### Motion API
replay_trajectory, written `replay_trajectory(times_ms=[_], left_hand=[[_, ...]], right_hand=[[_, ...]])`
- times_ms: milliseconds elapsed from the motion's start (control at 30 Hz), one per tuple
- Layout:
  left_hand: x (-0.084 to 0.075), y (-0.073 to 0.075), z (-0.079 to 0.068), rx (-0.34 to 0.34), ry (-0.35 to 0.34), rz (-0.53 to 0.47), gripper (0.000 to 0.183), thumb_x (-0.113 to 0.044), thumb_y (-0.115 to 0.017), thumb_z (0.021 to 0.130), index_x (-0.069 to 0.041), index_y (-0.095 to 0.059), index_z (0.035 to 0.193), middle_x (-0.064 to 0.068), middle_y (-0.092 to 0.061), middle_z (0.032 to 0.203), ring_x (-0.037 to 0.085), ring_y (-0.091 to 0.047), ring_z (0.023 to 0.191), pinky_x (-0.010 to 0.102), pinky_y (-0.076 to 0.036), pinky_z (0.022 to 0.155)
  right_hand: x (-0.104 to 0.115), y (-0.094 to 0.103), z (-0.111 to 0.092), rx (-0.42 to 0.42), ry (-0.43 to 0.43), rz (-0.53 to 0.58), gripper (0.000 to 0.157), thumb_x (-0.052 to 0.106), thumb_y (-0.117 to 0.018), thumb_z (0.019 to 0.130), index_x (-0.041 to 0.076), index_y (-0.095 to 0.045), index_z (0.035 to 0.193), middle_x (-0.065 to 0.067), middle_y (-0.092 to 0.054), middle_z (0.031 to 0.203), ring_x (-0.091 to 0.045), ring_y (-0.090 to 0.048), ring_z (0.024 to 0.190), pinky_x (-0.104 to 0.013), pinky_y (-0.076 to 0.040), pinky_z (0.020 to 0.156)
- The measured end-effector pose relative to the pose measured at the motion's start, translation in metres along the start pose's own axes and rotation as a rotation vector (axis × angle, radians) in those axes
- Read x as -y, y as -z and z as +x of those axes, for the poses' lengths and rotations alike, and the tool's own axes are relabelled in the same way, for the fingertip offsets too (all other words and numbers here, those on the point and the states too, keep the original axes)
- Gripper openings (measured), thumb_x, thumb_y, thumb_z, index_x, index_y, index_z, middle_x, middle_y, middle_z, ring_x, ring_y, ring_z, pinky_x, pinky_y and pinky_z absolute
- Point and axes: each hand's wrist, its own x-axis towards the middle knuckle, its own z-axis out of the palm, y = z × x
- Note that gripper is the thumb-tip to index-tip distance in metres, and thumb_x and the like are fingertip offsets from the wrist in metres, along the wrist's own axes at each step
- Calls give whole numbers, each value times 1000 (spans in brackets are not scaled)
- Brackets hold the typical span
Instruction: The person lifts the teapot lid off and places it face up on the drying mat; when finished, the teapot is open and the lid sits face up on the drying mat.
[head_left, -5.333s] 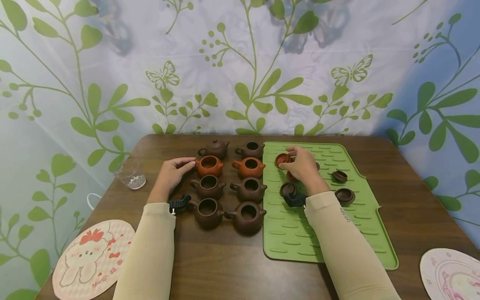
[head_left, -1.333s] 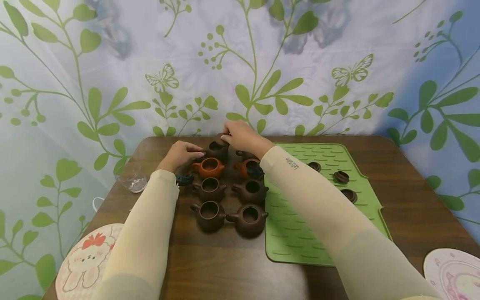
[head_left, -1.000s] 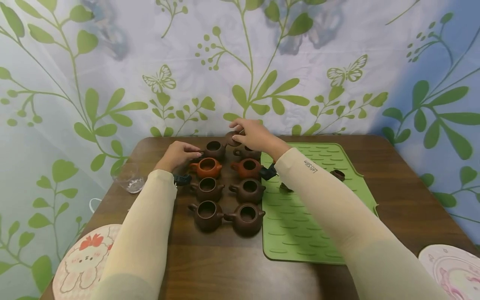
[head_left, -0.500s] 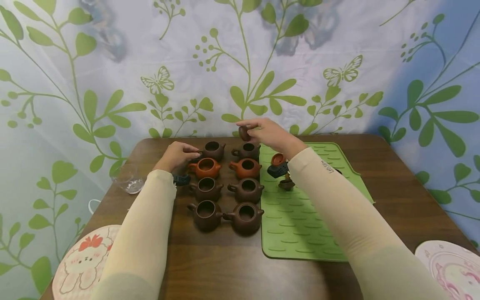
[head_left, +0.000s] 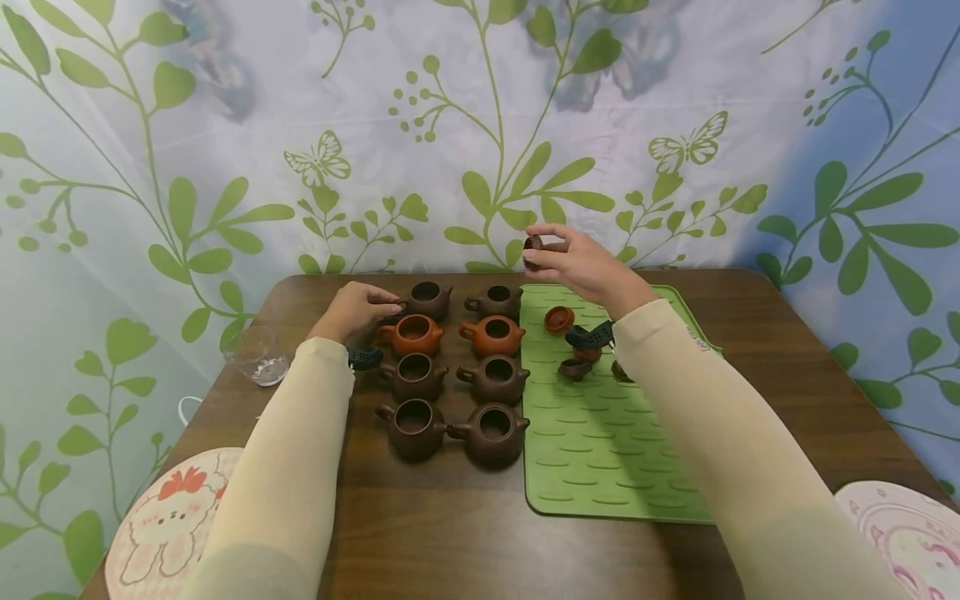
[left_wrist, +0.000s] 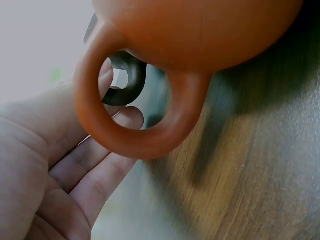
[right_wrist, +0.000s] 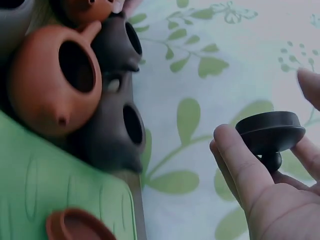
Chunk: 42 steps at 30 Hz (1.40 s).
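Note:
My left hand (head_left: 356, 311) pinches the handle of the dark brown teapot (head_left: 427, 300) at the back left. In the left wrist view that dark handle (left_wrist: 134, 85) shows through the loop of the nearer orange teapot (left_wrist: 200, 35). Above the mat's back edge, my right hand (head_left: 588, 265) holds a small dark lid (head_left: 532, 252) between fingers and thumb. The right wrist view shows this lid (right_wrist: 270, 131) with its knob pointing down. Lidless teapots stand in two columns, among them an orange teapot (head_left: 497, 335) and a dark teapot (head_left: 492, 434).
A green ribbed mat (head_left: 585, 475) lies right of the teapots. On it are an orange lid (head_left: 558, 320) and a dark lid (head_left: 575, 369); my right arm hides others. A clear glass (head_left: 266, 362) stands at left, with round placemats (head_left: 172, 517) near the front corners.
The back-left teapot, lidded at first, is now without its lid. My left hand went from the orange teapot to this one. My right hand carried the lid rightward toward the mat.

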Motion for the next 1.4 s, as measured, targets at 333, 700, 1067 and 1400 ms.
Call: replay_trajectory(times_ms=[333, 700, 1067, 1400], left_hand=[[4, 0, 2, -4, 2, -11, 34, -31, -76, 102, -9, -78, 129, 16, -70, 130, 38, -58, 127, 56, -46, 106], [4, -2, 2, 2, 6, -45, 33, -31, -75, 102, -10, -78, 128, 14, -71, 128, 35, -59, 126, 54, -45, 107], [0, -2, -2, -1, 22, -39, 33, -29, -75, 102, -9, -78, 128, 15, -71, 129, 36, -58, 126, 53, -46, 106], [-2, -2, -4, -1, 19, -48, 33, -27, -74, 103, -8, -77, 129, 15, -70, 130, 36, -57, 128, 54, -43, 109]], right_hand=[[0, 49, -26, -105, -40, -119, 61, -6, -70, 100, 8, -40, 151, -27, -45, 137, -39, -61, 120, -50, -45, 109], [-10, 105, -55, -116, -121, -347, 58, 2, -72, 101, -1, -34, 146, -27, -46, 137, -33, -67, 110, -46, -53, 100], [-32, 134, -74, -84, -235, -620, 71, 12, -76, 100, -11, -31, 149, -35, -34, 151, -53, -40, 135, -69, -33, 110], [-44, 150, -88, -85, -324, -714, 60, 10, -79, 96, -10, -40, 136, -29, -40, 137, -49, -44, 129, -64, -40, 105]])
